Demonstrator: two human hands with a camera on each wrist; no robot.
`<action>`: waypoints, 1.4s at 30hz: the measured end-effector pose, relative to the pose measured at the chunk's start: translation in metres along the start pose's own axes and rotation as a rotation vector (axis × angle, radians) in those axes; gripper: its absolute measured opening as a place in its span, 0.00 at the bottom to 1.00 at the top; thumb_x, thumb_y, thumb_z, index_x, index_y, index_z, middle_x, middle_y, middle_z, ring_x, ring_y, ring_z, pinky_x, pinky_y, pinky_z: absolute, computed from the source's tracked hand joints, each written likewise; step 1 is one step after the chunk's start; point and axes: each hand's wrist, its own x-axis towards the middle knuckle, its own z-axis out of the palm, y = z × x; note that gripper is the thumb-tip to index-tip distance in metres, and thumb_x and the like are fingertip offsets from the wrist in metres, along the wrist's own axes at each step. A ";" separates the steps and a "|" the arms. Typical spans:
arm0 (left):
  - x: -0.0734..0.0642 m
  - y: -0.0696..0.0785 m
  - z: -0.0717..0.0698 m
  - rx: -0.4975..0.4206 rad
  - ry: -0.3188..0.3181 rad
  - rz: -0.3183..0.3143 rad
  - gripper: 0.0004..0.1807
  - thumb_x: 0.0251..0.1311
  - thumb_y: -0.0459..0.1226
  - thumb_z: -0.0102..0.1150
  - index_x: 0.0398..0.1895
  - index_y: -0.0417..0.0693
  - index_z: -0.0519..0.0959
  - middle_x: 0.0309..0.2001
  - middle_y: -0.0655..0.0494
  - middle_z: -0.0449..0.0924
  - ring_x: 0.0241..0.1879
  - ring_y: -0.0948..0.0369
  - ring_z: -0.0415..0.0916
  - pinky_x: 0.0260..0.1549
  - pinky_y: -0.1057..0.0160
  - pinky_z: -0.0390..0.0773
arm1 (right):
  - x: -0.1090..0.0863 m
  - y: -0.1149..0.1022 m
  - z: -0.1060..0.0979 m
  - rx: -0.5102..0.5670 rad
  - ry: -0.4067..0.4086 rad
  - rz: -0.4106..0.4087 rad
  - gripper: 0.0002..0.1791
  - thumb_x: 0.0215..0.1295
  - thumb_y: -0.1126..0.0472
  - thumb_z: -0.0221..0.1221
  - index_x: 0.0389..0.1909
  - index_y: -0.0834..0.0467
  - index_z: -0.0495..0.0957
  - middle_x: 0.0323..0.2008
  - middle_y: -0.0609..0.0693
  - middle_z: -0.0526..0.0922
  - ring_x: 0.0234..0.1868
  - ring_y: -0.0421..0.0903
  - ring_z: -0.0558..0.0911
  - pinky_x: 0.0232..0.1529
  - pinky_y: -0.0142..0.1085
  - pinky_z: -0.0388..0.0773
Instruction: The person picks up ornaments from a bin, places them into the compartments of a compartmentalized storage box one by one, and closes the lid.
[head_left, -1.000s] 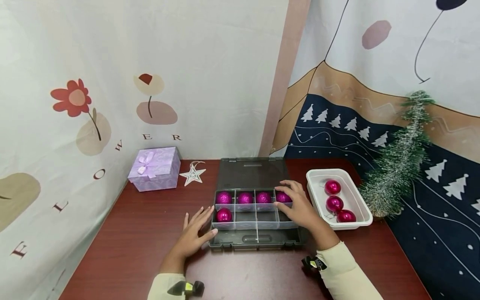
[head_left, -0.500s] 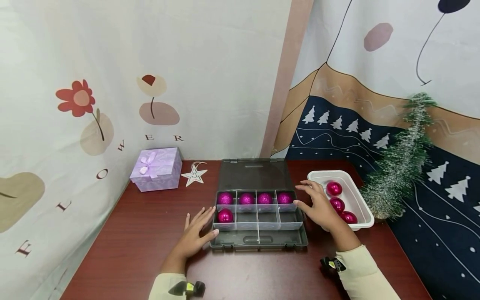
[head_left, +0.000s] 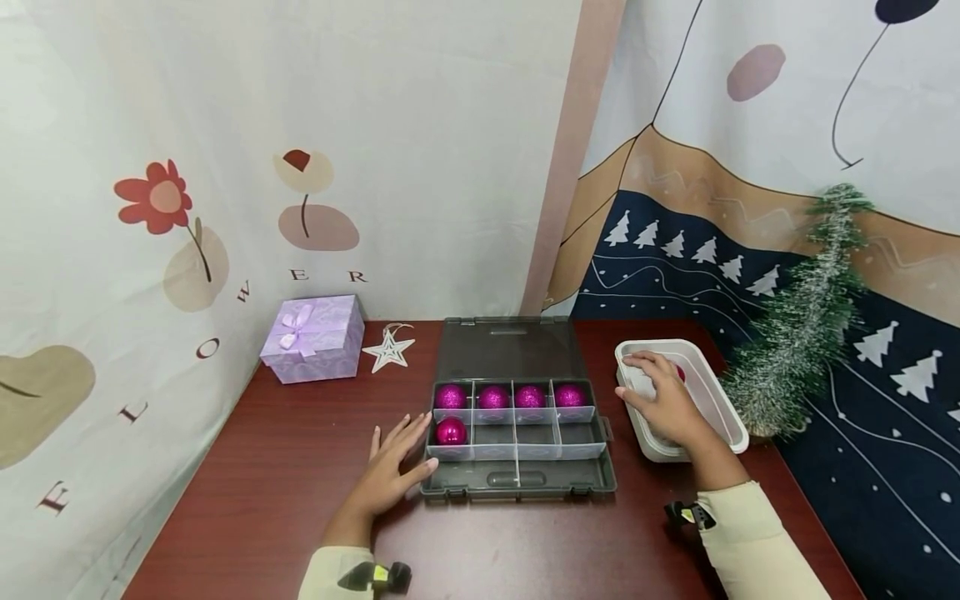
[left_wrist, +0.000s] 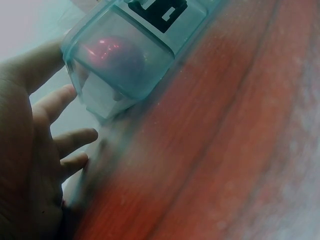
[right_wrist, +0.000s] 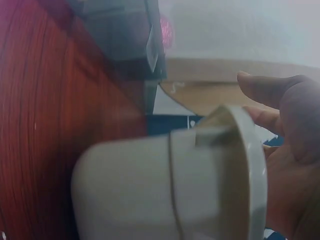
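Note:
A dark translucent compartment box (head_left: pixel 517 479) lies with its lid (head_left: pixel 512 350) laid back on the table. Glittery magenta baubles (head_left: pixel 492 397) fill its back row of compartments, and one shiny bauble (head_left: pixel 451 432) sits in the left compartment of the row in front. My left hand (head_left: pixel 390 467) has its fingers spread along the box's left side; the left wrist view shows fingertips right at its corner. Over the white plastic tub (head_left: pixel 729 417) is my right hand (head_left: pixel 667 404), fingers loosely bent and thumb apart. It hides most of the contents; a bit of a pink bauble (head_left: pixel 681 373) shows behind it.
A lilac gift box (head_left: pixel 318 337) with a bow and a white star ornament (head_left: pixel 388 350) stand at the back left. At the right, a frosted tinsel tree (head_left: pixel 798 342) rises close behind the tub. Printed curtains (head_left: pixel 435 167) back the brown table (head_left: pixel 300 450).
My right hand has left the bauble in the back row's right compartment and moved right, over the white tub, covering the baubles there. My left hand stays beside the box.

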 end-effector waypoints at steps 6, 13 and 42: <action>0.000 0.001 0.001 0.014 0.013 0.011 0.42 0.70 0.50 0.66 0.85 0.53 0.67 0.82 0.40 0.68 0.83 0.31 0.59 0.74 0.13 0.31 | 0.004 0.013 -0.007 -0.003 0.010 0.005 0.28 0.71 0.67 0.70 0.69 0.70 0.76 0.72 0.72 0.69 0.74 0.72 0.66 0.71 0.69 0.67; 0.000 0.004 0.001 0.022 0.033 0.026 0.41 0.70 0.50 0.67 0.84 0.52 0.67 0.81 0.39 0.70 0.81 0.29 0.60 0.73 0.12 0.33 | 0.005 0.026 -0.018 -0.030 0.030 0.018 0.28 0.71 0.66 0.70 0.68 0.71 0.77 0.69 0.74 0.71 0.72 0.74 0.69 0.73 0.72 0.67; 0.000 0.004 0.000 0.009 0.017 0.013 0.41 0.70 0.49 0.67 0.84 0.50 0.68 0.81 0.38 0.69 0.83 0.30 0.58 0.74 0.13 0.31 | 0.024 0.059 -0.042 -0.057 -0.233 0.297 0.35 0.79 0.56 0.64 0.77 0.71 0.67 0.78 0.78 0.62 0.79 0.76 0.62 0.80 0.75 0.57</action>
